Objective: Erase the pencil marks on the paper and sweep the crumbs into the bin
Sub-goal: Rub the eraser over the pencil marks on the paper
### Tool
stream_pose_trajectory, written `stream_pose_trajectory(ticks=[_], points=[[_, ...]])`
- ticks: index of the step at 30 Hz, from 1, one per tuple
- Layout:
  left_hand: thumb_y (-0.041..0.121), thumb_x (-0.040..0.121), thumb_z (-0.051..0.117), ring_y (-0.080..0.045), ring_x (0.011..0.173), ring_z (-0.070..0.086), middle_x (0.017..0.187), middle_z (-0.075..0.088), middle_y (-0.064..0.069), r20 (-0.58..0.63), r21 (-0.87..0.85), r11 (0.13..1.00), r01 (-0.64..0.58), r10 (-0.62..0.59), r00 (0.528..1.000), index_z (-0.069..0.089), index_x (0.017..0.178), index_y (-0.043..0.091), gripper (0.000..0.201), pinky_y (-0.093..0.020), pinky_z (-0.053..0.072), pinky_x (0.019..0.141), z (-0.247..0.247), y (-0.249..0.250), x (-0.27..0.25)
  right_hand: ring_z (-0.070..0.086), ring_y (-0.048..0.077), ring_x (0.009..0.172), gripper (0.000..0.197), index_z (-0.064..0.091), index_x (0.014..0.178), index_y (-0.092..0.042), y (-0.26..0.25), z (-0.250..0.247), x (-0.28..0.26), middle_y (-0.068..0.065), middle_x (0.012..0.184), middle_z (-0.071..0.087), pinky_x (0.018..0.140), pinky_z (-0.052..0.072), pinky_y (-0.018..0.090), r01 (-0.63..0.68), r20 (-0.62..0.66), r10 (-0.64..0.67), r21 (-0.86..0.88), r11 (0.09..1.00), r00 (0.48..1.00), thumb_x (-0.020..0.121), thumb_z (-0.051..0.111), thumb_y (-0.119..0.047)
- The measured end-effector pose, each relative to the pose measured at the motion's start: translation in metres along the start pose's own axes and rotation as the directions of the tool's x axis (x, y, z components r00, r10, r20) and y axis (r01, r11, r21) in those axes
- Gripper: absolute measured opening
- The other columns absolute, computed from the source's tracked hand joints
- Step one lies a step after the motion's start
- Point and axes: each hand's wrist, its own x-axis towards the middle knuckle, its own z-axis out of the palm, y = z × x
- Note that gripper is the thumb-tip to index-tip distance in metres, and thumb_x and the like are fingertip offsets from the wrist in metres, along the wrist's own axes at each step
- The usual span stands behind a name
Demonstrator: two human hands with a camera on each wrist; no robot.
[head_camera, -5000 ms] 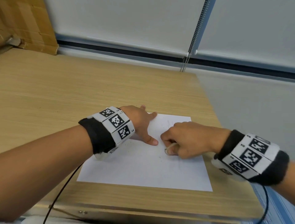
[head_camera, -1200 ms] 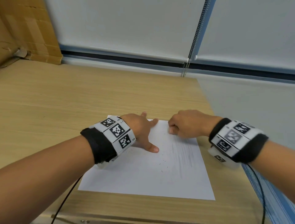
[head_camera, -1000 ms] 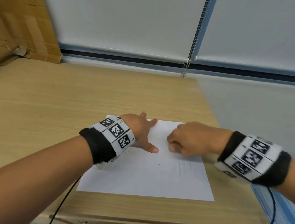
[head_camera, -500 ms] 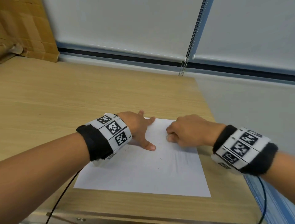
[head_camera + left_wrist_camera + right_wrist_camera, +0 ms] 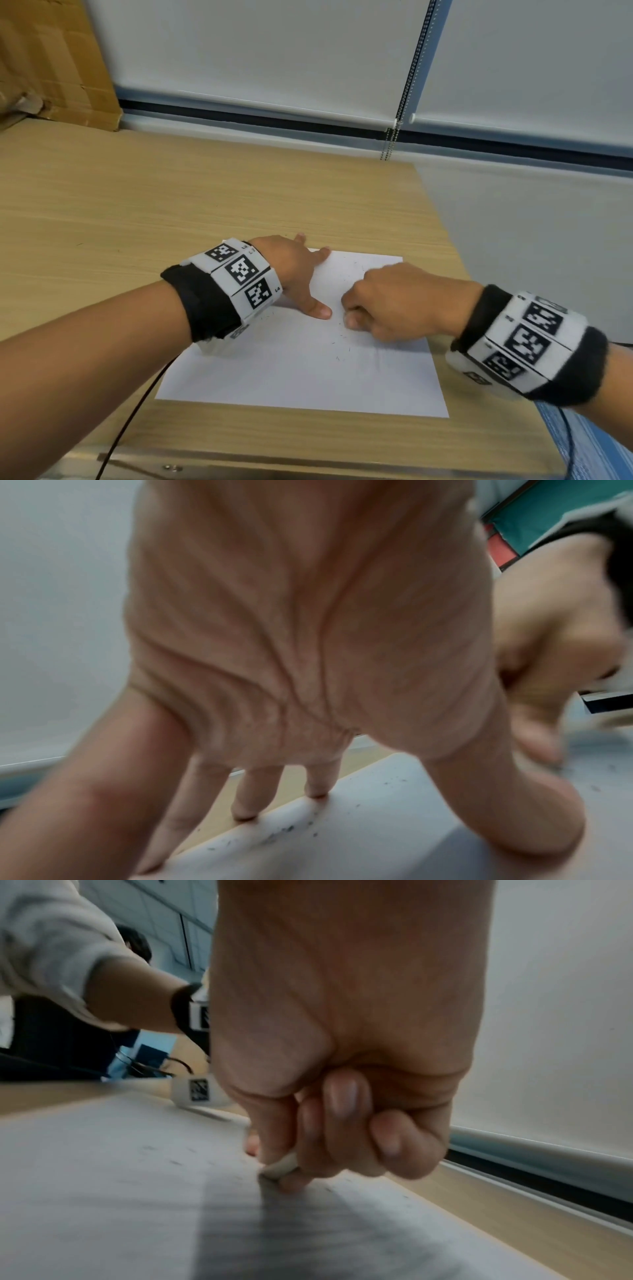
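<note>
One paper (image 5: 301, 373), one eraser (image 5: 282, 1167), two hands (image 5: 291, 263), many crumbs (image 5: 339, 342)

The head camera is looking forward and down from above the counter (image 5: 205, 205), taking in both hands and the paper (image 5: 291, 370). Each wrist camera is sitting very close behind its own hand, skimming low over the paper (image 5: 394, 831); the right one is also catching the left wrist at 9 o'clock.

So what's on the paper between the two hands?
Just bare paper with a few dark eraser crumbs, seen in the head view, between the left hand's thumb and the right hand gripping the eraser.
</note>
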Motion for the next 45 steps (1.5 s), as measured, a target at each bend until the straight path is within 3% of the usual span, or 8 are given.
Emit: stream_pose_trajectory(ticks=[7, 12, 16, 21, 26, 31, 37, 45], points=[[0.081, 0.074, 0.05, -0.031, 0.14, 0.035, 0.16, -0.022, -0.003, 0.001, -0.004, 1.0, 0.003, -0.003, 1.0, -0.019, 0.15, 0.036, 0.112, -0.049, 0.039, 0.106, 0.0, -0.001, 0.001, 0.047, 0.022, 0.064, 0.026, 0.051, 0.078, -0.02, 0.009, -0.009, 0.006, -0.007, 0.062, 0.043, 0.053, 0.03, 0.03, -0.097, -0.049, 0.097, -0.01, 0.995, 0.994, 0.097, 0.042, -0.036], [0.08, 0.074, 0.051, -0.032, 0.139, 0.035, 0.16, -0.022, -0.003, 0.001, -0.006, 1.0, -0.007, 0.007, 1.0, -0.019, 0.15, 0.036, 0.113, -0.049, 0.04, 0.105, 0.0, -0.002, 0.002, 0.044, 0.021, 0.061, 0.022, 0.052, 0.077, -0.019, -0.011, 0.005, -0.022, -0.006, 0.06, 0.042, 0.058, 0.033, 0.032, 0.078, 0.045, -0.077, -0.015, 0.997, 0.996, 0.093, 0.045, -0.032], [0.081, 0.074, 0.05, -0.032, 0.139, 0.036, 0.16, -0.022, -0.003, -0.002, -0.009, 1.0, -0.002, 0.002, 1.0, -0.019, 0.15, 0.036, 0.113, -0.05, 0.039, 0.105, 0.001, -0.003, 0.003, 0.05, 0.024, 0.067, 0.029, 0.053, 0.076, -0.015, 0.012, 0.001, -0.013, -0.005, 0.062, 0.045, 0.058, 0.036, 0.033, -0.122, -0.027, 0.122, 0.025, 0.992, 0.992, 0.094, 0.044, -0.036], [0.081, 0.074, 0.051, -0.032, 0.138, 0.036, 0.16, -0.021, -0.004, -0.004, -0.008, 1.0, -0.008, 0.008, 1.0, -0.018, 0.151, 0.036, 0.113, -0.05, 0.039, 0.106, 0.0, -0.002, 0.002, 0.044, 0.018, 0.057, 0.027, 0.052, 0.077, -0.016, -0.007, 0.008, -0.03, -0.004, 0.061, 0.044, 0.059, 0.038, 0.033, 0.057, 0.054, -0.06, 0.043, 0.997, 0.997, 0.095, 0.044, -0.035], [0.081, 0.073, 0.05, -0.031, 0.138, 0.036, 0.16, -0.022, -0.003, 0.008, -0.012, 1.0, 0.008, -0.008, 1.0, -0.02, 0.15, 0.037, 0.113, -0.05, 0.039, 0.106, -0.001, -0.002, 0.004, 0.047, 0.023, 0.063, 0.026, 0.052, 0.077, -0.017, 0.002, 0.003, -0.023, -0.006, 0.061, 0.043, 0.06, 0.038, 0.033, -0.04, -0.026, 0.04, 0.0, 0.999, 0.999, 0.095, 0.043, -0.034], [0.081, 0.073, 0.052, -0.031, 0.14, 0.035, 0.161, -0.019, -0.004, -0.017, -0.006, 1.0, -0.003, 0.003, 1.0, -0.017, 0.151, 0.036, 0.113, -0.049, 0.039, 0.106, 0.001, -0.003, 0.004, 0.037, 0.018, 0.051, 0.026, 0.05, 0.076, -0.016, -0.021, 0.012, -0.04, -0.004, 0.058, 0.037, 0.051, 0.029, 0.033, 0.099, 0.02, -0.099, -0.023, 0.995, 0.995, 0.094, 0.043, -0.034], [0.084, 0.071, 0.049, -0.029, 0.142, 0.031, 0.161, -0.019, 0.001, -0.035, -0.054, 0.998, -0.008, 0.006, 0.999, -0.02, 0.15, 0.035, 0.116, -0.05, 0.036, 0.108, 0.006, -0.01, 0.006, 0.047, 0.025, 0.06, 0.026, 0.053, 0.077, -0.014, -0.008, 0.01, -0.033, -0.002, 0.06, 0.047, 0.061, 0.041, 0.035, 0.017, 0.014, -0.018, 0.062, 0.998, 1.0, 0.093, 0.046, -0.034], [0.088, 0.073, 0.04, -0.03, 0.143, 0.028, 0.16, -0.023, 0.001, -0.022, -0.105, 0.994, -0.008, 0.006, 1.0, -0.028, 0.146, 0.036, 0.113, -0.049, 0.031, 0.111, 0.002, -0.016, -0.003, 0.039, 0.017, 0.053, 0.022, 0.048, 0.075, -0.016, -0.011, 0.015, -0.039, -0.004, 0.058, 0.043, 0.056, 0.036, 0.035, -0.009, -0.01, 0.01, 0.096, 0.995, 1.0, 0.093, 0.047, -0.03]])
